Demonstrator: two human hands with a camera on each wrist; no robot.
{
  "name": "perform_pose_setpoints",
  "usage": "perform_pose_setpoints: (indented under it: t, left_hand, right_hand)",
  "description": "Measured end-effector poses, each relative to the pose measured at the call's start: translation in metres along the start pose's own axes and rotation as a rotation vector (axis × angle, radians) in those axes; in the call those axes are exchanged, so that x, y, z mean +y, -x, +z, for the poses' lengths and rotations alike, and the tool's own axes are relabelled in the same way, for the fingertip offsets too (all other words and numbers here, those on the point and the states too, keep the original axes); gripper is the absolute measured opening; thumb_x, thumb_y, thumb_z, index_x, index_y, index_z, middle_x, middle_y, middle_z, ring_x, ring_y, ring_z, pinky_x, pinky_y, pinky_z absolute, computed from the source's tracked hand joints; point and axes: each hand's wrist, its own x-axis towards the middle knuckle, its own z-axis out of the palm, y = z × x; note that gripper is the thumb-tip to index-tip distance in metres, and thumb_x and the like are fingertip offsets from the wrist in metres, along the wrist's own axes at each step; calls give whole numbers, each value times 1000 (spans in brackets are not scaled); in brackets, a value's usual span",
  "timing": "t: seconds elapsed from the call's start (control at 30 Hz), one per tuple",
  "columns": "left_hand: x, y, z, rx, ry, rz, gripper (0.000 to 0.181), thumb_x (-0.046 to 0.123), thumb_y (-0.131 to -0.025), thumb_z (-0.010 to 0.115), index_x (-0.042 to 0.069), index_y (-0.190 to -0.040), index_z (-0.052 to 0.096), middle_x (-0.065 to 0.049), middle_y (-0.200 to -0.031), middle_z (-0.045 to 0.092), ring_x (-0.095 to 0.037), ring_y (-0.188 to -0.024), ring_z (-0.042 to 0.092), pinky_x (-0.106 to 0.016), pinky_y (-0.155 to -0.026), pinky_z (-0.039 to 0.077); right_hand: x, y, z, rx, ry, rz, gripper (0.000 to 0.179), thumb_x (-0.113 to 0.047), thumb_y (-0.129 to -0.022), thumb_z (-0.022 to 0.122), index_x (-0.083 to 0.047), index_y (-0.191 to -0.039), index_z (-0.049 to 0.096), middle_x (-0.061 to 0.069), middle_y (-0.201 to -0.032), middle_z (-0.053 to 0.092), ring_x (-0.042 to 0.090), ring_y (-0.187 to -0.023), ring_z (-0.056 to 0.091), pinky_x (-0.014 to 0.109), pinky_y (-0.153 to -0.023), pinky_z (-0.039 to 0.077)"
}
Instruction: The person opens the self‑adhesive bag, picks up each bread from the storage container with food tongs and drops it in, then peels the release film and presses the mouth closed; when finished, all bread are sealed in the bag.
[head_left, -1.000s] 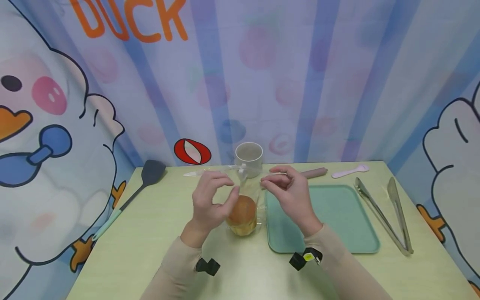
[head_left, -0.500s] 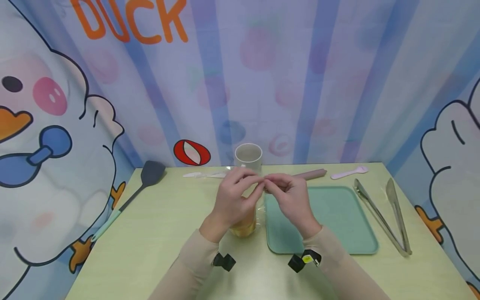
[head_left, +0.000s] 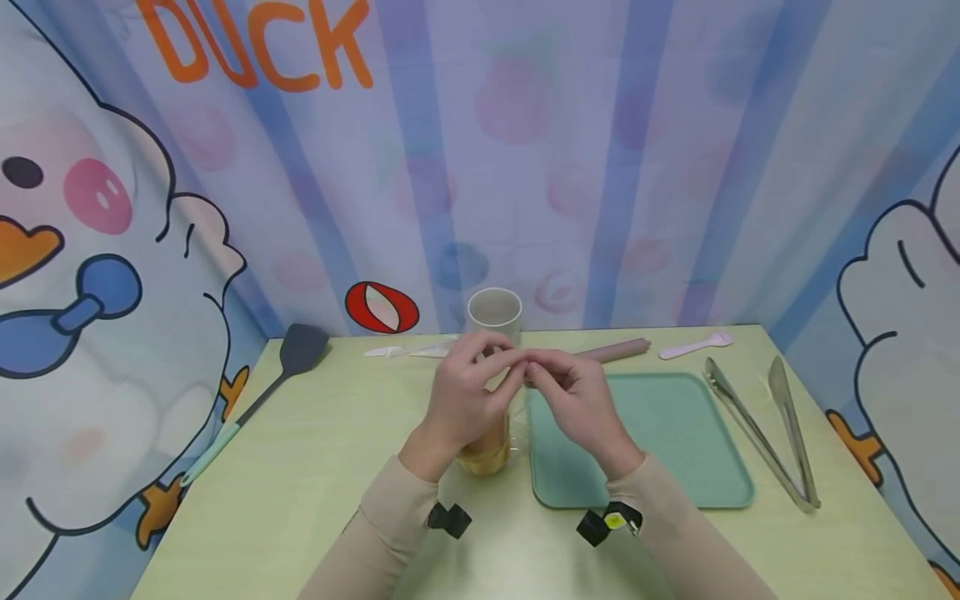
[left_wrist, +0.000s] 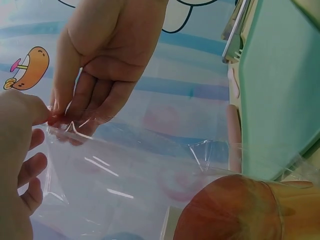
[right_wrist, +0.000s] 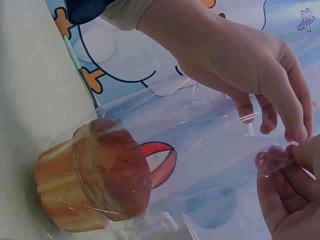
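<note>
A muffin-shaped bread roll [head_left: 486, 454] stands upright on the table inside a tall clear plastic bag [left_wrist: 115, 170]. Brown on its domed top and paler below, the roll [right_wrist: 112, 170] shows whole in the right wrist view. Above it, my left hand [head_left: 468, 396] and right hand [head_left: 577, 400] meet fingertip to fingertip at the bag's upper edge. Thumb and fingers of the right hand [right_wrist: 290, 195] pinch the film. The left hand [right_wrist: 240, 60] also pinches the edge there, its thumb and forefinger together. In the head view the hands hide most of the bag.
A green tray [head_left: 645, 442] lies to the right, with metal tongs [head_left: 765, 442] beyond. Behind are a white cup [head_left: 495, 310], a mauve handle [head_left: 615, 350], a pink spoon [head_left: 696, 346] and a white plastic knife [head_left: 405, 351]. A dark spatula [head_left: 303, 348] lies left.
My left hand has moved right, from apart on the bag's left side to meet the right hand at the bag's edge. The right hand has hardly moved.
</note>
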Motion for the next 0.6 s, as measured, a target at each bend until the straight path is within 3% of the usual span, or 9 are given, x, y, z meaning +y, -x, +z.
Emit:
perform_pose_setpoints:
  t: [0.6]
  left_hand:
    - [0, -2, -3, -41, -39, -2, 13, 11, -87, 84, 7, -100, 83, -5, -96, 71, -20, -83, 66, -30, -73, 58]
  right_hand:
    - [0, -1, 3, 90, -42, 21, 12, -5, -99, 71, 1, -108, 77, 17, -101, 77, 14, -81, 74, 29, -76, 63]
